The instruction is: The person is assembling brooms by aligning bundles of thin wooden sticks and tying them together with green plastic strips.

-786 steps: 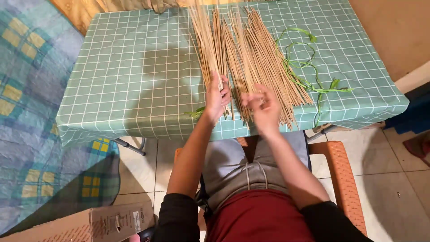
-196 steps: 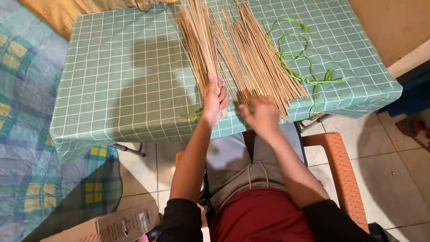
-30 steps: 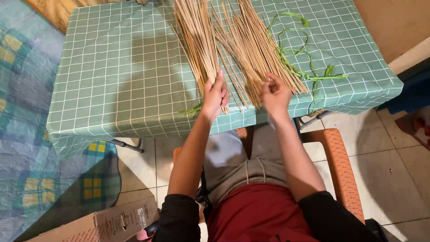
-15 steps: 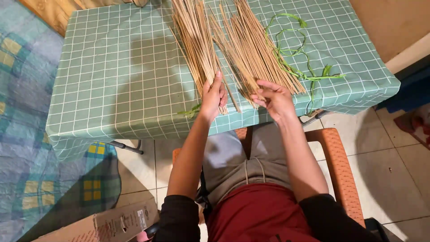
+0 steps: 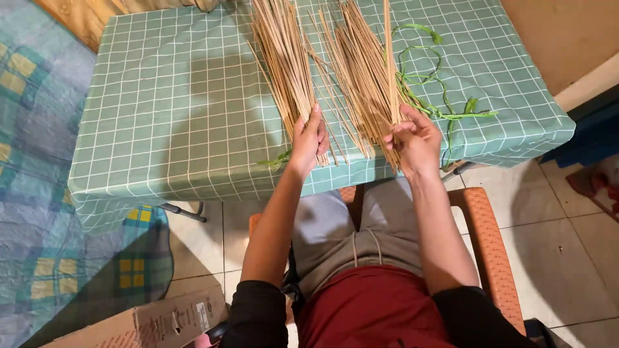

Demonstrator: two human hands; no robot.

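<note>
Sticks (image 5: 322,71), thin, long and tan, lie fanned across a table under a green checked tablecloth (image 5: 167,116), seen from the head camera looking straight down. The left hand (image 5: 308,140) rests flat, fingers loose, on the near ends of the left bundle close to the table's front edge. The right hand (image 5: 416,138) is pinched around one single stick (image 5: 389,58), which runs up and away over the right bundle. Green leaf strips (image 5: 445,103) curl on the cloth just right of the sticks. Below the table edge sit the person's grey shorts, dark red shirt and an orange chair (image 5: 487,238). A cardboard box (image 5: 161,319) lies on the floor at lower left, beside a blue patterned mat (image 5: 39,212).
</note>
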